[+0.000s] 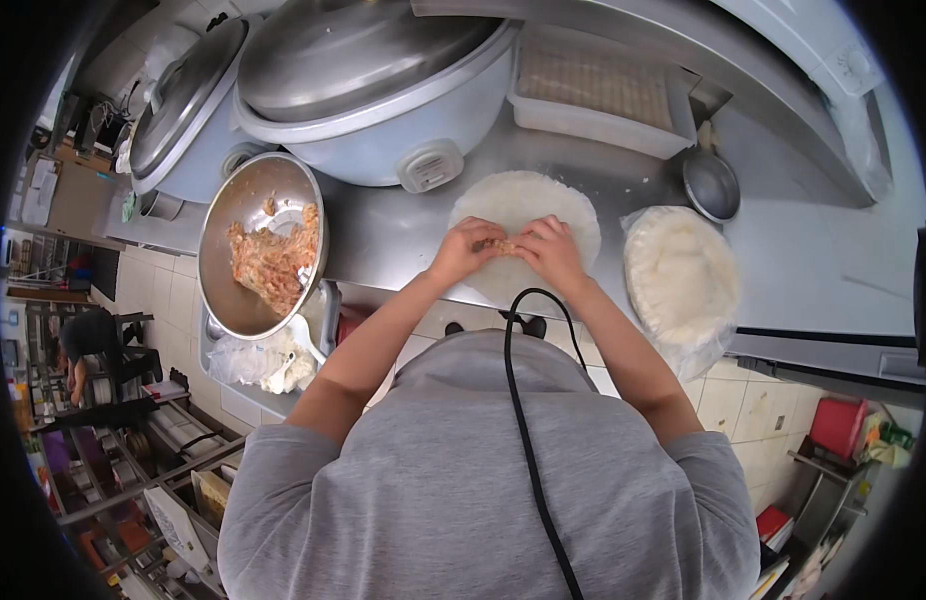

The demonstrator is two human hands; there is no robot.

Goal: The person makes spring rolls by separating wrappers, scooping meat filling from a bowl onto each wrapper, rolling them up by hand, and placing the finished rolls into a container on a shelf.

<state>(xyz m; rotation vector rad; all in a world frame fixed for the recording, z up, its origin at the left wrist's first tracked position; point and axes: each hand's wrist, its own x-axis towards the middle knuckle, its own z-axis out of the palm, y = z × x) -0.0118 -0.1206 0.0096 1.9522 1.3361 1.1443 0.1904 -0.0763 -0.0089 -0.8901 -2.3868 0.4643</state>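
A round, pale wrapper sheet [524, 192] lies flat on the steel counter in front of me. Across its near half, a thin strip of orange-pink minced filling [503, 247] shows between my fingers. My left hand [463, 248] has its fingers curled and pressed on the strip's left end. From the other side, my right hand [551, 250] pinches at the right end, fingertips bent down to the sheet. On the left, a tilted metal bowl [211, 240] holds a mound of the same minced filling [273, 262]. To the right, a stack of round wrappers [683, 275] sits in clear plastic.
Two large lidded cookers [383, 140] stand behind the bowl. A white tray [603, 130] of rows of pale rolls is at the back, beside a dark ladle [711, 185]. Below the bowl is a plastic bag [245, 362]. Another person [91, 335] bends over at far left.
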